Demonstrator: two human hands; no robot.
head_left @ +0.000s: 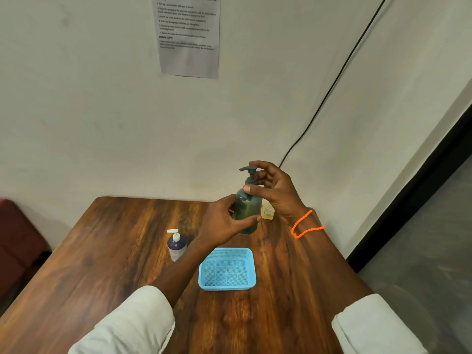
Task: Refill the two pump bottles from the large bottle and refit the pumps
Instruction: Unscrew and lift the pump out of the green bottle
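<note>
So there's this big wooden table (107, 251) pushed up against the wall. An empty blue basket (227, 269) sits near the middle of it. The person has the green pump bottle (246, 209) lifted up above the far side of the table, pump on top. Left hand (222, 222) is wrapped round the lower body of it, fingers closed on the bottle. Right hand (274, 191) is up by the pump head, fingers loosely curled, thumb pressed on the bottle's shoulder, fingertips at the pump. A smaller blue pump bottle (176, 246) with a white pump stands upright left of the basket. A yellowish bottle (267, 210) peeks out behind the green one, mostly hidden. Orange bracelet (305, 226) on the right wrist.
</note>
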